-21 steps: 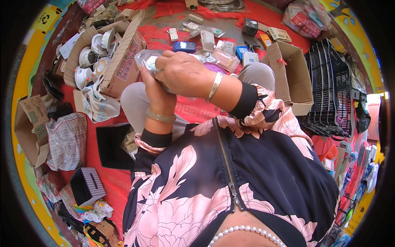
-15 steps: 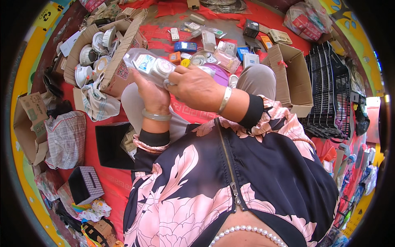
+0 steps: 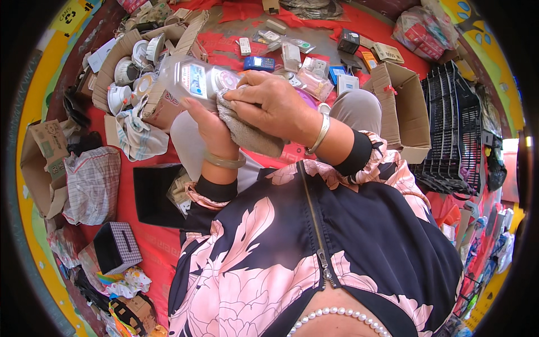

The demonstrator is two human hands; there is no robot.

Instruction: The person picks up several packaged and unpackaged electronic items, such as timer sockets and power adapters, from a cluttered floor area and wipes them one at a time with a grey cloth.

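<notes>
My left hand (image 3: 212,132) supports a clear plastic package (image 3: 196,80) from below and behind. Inside the package are a round white part and a label with blue print. My right hand (image 3: 276,105) grips a grey cloth (image 3: 251,135) and presses it against the package's near right side. The cloth hangs down between my two wrists. Some of the left fingers are hidden behind the package. Beyond my hands, a blue handheld device with a small screen (image 3: 259,63) lies among small packaged parts.
On the left, a cardboard box (image 3: 106,84) holds several round white lamp fittings, and a striped cloth (image 3: 143,136) drapes its near edge. To the right are an open cardboard box (image 3: 414,106) and a black plastic crate (image 3: 449,123). A black bin (image 3: 154,194) sits by my left arm.
The package has turned and shifted slightly left. The grey cloth, barely visible before, now hangs below my right hand at the package's side.
</notes>
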